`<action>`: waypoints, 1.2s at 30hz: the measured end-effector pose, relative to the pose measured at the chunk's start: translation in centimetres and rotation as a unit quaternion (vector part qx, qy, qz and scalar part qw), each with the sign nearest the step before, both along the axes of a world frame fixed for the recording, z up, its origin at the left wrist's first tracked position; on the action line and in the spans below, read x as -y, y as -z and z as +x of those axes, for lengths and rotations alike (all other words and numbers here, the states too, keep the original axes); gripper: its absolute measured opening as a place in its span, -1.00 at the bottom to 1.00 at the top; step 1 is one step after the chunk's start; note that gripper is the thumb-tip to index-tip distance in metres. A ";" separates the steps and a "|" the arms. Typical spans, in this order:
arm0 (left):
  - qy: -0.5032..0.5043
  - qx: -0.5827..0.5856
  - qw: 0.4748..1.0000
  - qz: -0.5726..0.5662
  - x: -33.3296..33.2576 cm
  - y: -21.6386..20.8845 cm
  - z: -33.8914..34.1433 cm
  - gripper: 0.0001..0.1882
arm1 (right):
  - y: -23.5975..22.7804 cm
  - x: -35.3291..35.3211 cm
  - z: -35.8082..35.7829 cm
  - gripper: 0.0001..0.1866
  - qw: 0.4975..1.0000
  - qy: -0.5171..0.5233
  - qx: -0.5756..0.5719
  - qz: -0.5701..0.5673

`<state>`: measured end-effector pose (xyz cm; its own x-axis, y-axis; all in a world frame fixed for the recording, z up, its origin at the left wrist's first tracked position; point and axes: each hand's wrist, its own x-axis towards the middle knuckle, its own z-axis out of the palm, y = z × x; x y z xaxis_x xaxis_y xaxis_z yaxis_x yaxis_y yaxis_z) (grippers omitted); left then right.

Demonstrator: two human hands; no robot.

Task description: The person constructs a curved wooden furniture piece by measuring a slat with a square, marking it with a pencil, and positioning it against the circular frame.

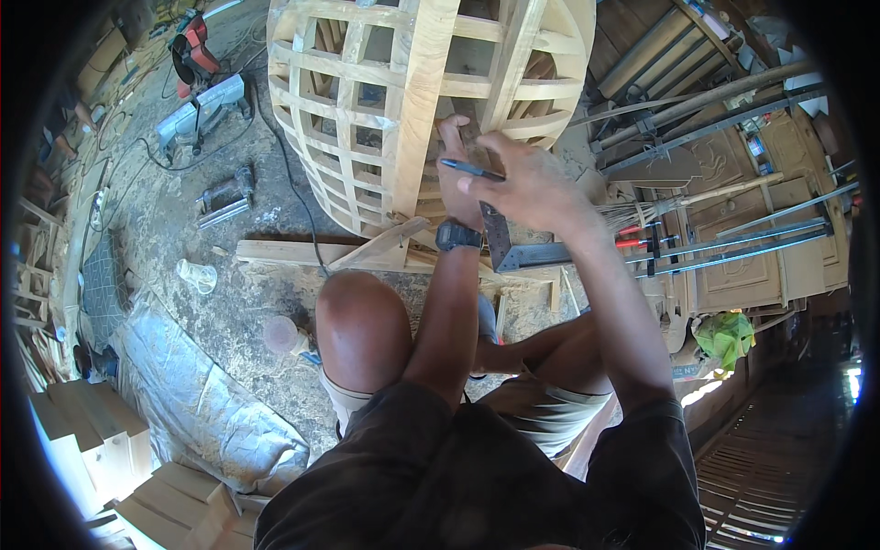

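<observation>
My right hand (532, 188) is closed on a dark pen (471, 170), which points left across my left hand. My left hand (457, 183), with a black watch at its wrist, reaches into the lower part of a curved wooden lattice frame (424, 92). It grips the blade of a metal carpenter's square (496, 234). The square's other arm extends right, below my right hand. One left finger stretches up along the blade; the other fingers are partly hidden.
A wooden board (293, 251) lies along the frame's base. On the floor to the left are a nail gun (226, 196), a red and silver power saw (200, 101) and cables. Bar clamps (733, 246) and carved panels (733, 197) lie to the right. Plastic sheeting (202, 385) covers something at lower left.
</observation>
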<state>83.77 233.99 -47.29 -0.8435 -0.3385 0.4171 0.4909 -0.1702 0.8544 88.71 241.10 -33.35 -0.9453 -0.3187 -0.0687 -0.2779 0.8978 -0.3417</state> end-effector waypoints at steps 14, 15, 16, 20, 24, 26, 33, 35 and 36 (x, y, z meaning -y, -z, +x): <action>-0.074 0.093 0.987 -0.111 -0.4 -2.2 1.0 -0.54 | -2.5 -3.4 0.4 -0.61 0.832 -0.028 0.033 -0.553; -0.075 0.091 0.986 -0.114 -0.3 -2.3 1.1 -0.53 | -2.0 -3.4 0.4 -0.66 0.842 -0.026 0.002 -0.538; -0.084 0.099 0.984 -0.123 -0.3 -2.3 1.2 -0.53 | -1.4 -3.6 0.3 -0.70 0.852 -0.024 -0.029 -0.522; -0.105 0.118 0.976 -0.151 -0.4 -2.3 1.1 -0.51 | 0.8 -4.4 -0.4 -0.75 0.890 -0.009 -0.102 -0.445; -0.103 0.111 0.977 -0.150 -0.6 -2.1 1.1 -0.49 | 1.4 -4.2 -0.6 -0.74 0.909 -0.003 -0.124 -0.397; -0.110 0.107 0.976 -0.156 -0.6 -2.0 1.1 -0.48 | 1.1 -3.9 -0.5 -0.72 0.914 -0.010 -0.116 -0.390; -0.129 0.121 0.966 -0.190 -0.4 -0.9 0.4 -0.45 | 1.2 -4.0 -2.7 -0.75 0.905 -0.130 -0.245 -0.322; -0.096 0.126 0.974 -0.161 -0.5 -1.3 0.8 -0.44 | 1.1 -4.6 -4.1 -0.74 0.881 -0.157 -0.348 -0.281; -0.064 0.139 0.979 -0.135 -0.5 -2.1 1.4 -0.44 | 1.1 -4.8 -4.7 -0.73 0.864 -0.168 -0.398 -0.260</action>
<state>85.20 234.51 -45.20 -0.8949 -0.3577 0.2667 0.2362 0.1273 0.9633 84.01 245.90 -34.46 -0.4759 -0.3772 0.7945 -0.8253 0.5038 -0.2551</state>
